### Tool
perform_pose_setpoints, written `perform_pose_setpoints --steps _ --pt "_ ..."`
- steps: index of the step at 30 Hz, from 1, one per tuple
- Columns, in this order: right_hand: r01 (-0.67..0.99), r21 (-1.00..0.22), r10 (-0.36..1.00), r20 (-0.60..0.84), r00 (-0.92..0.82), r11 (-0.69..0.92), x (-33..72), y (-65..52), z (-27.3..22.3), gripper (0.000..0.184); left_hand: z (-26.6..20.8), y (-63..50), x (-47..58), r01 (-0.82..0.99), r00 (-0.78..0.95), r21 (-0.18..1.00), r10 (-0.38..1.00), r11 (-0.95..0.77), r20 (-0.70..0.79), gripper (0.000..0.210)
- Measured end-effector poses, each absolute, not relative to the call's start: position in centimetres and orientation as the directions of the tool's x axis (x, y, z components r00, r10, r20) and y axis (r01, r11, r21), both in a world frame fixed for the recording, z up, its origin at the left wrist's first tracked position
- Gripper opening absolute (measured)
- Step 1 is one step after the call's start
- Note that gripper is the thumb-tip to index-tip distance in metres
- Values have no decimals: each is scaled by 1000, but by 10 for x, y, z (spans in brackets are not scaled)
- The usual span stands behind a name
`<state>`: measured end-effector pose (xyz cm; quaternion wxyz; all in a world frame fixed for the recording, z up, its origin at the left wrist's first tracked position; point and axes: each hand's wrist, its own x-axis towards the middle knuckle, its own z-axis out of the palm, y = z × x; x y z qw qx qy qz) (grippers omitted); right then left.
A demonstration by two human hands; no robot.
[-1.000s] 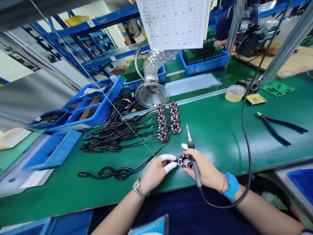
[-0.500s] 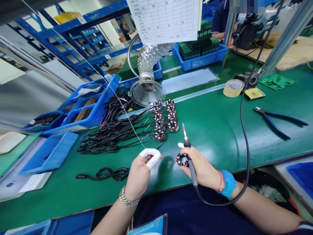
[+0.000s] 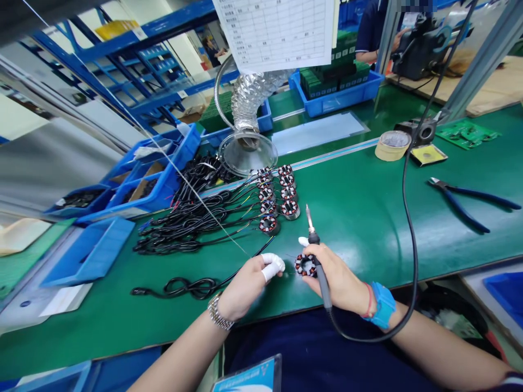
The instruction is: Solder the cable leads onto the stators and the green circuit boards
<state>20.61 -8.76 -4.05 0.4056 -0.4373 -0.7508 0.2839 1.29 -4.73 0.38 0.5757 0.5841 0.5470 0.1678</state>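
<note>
My left hand (image 3: 255, 277), white wraps on its fingertips, is pinched closed on a thin solder wire (image 3: 196, 196) that runs down from the upper left. Its fingertips are just left of a small motor stator (image 3: 303, 265) with copper windings. My right hand (image 3: 337, 275) grips that stator together with a soldering iron (image 3: 318, 256), whose tip points up and away. Fine leads stick out of the stator towards my left fingers. A black cable (image 3: 196, 287) lies looped on the green bench, passing behind my left hand, its coloured wire ends beyond it.
Several stators (image 3: 289, 208) stand in two rows, with black cables (image 3: 175, 234) running from the left row. Behind them is a fume hood (image 3: 248, 152). Cutters (image 3: 461, 204), a tape roll (image 3: 392, 146) and circuit boards (image 3: 468, 133) lie right. Blue bins (image 3: 92, 250) stand left.
My left hand has moved right, closer to the stator, drawing the solder wire along. My right hand keeps the iron and stator in nearly the same place.
</note>
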Motion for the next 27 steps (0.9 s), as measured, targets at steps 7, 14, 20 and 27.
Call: perform_pose_setpoints --steps 7,14,20,27 --pt "425 -782 887 360 -289 456 207 -87 -40 44 -5 -46 16 332 343 904 858 269 -382 25" --pt "435 -780 890 358 -282 451 206 -87 -41 45 7 -26 16 514 336 837 853 188 -398 22" --pt "439 -777 890 358 -281 451 206 -88 -42 43 6 -27 20 518 329 830 848 206 -415 17" --pt "464 -756 887 379 -266 462 205 -88 -46 43 -14 -35 22 135 360 932 860 336 -362 22"
